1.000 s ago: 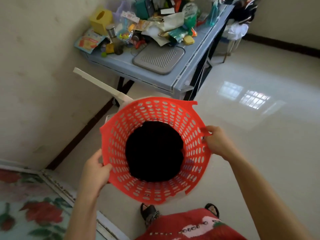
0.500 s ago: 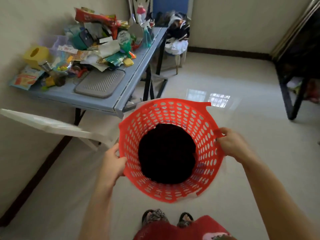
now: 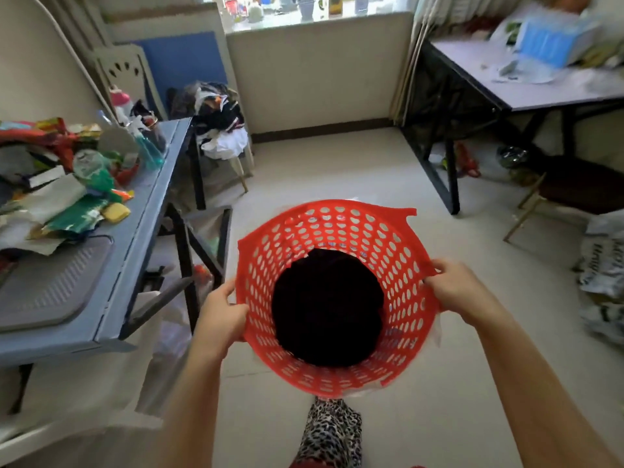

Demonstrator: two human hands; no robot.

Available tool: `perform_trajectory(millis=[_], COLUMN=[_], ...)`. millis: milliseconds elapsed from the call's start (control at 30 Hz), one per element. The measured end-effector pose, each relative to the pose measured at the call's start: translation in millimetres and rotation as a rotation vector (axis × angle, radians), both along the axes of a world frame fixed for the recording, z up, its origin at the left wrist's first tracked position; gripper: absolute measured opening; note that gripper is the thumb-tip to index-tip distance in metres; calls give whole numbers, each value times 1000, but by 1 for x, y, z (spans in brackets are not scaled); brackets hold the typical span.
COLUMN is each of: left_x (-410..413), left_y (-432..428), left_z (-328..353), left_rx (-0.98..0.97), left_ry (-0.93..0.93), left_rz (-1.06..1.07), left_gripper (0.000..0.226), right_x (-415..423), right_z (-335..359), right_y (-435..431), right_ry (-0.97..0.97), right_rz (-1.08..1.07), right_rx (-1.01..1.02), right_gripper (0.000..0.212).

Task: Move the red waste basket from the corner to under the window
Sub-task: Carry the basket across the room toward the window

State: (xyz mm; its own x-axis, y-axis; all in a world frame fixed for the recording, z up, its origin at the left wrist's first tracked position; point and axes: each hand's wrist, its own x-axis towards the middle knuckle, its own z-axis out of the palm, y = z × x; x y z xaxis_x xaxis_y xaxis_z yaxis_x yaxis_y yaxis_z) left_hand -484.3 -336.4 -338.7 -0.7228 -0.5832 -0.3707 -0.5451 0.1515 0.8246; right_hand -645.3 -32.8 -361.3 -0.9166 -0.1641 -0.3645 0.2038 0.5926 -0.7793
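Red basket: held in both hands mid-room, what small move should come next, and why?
Probably carry it straight ahead. The red basket is off the floor, gripped at its rim by the left hand and right hand, and the window is ahead, with open floor between the left table and right table.

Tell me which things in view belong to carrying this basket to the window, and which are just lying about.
Part of the job:
- red waste basket, held at its rim
- left hand
- right hand
- window and the bare floor below it

Lying about:
- cluttered blue table
- chair piled with clothes
- dark table
- bags on the floor
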Motion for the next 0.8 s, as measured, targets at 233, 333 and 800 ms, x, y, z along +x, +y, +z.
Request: perform_trajectory(millis=[233,333,800], left_x=[-137,-193,-435], left_y=[-28,-42,-90], left_z=[-9,-7,-7], left_rx=[41,40,3], left_ry=[-19,-9,-9], left_rz=[-120,-152,-212], left_gripper=[66,59,51], right_x=[-104,-150,-372], right_z=[1,6,3], right_y=[-17,-31,-70], right_ry=[-19,-36,-26], right_rz=[-98,-116,-210], right_rx=[15,24,-31], right_gripper=[15,15,15])
